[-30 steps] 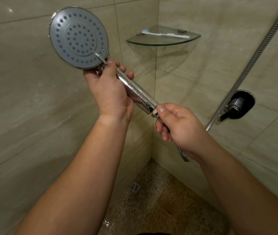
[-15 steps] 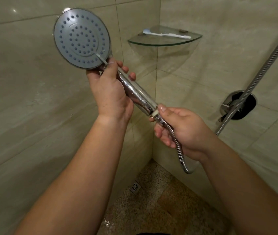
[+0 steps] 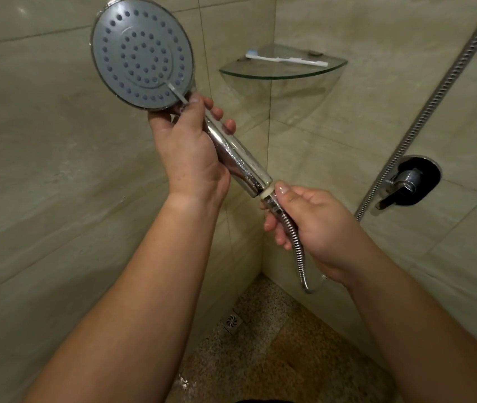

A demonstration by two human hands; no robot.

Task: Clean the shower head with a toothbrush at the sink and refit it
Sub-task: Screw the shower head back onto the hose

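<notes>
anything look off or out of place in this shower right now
Only one thing stands out: a toothbrush lies flat on the glass corner shelf, unusual for a shower. The shower head, hose and wall valve show no visible damage.

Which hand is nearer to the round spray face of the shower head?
The left hand. It grips the chrome handle just below the spray face, its thumb at the rim. The right hand is further down, pinching the hose nut at the handle's end.

Two bare forearms rise from the frame's lower edge; no sleeves, watch or rings show on left hand (image 3: pixel 189 154) or right hand (image 3: pixel 317 228).
</notes>
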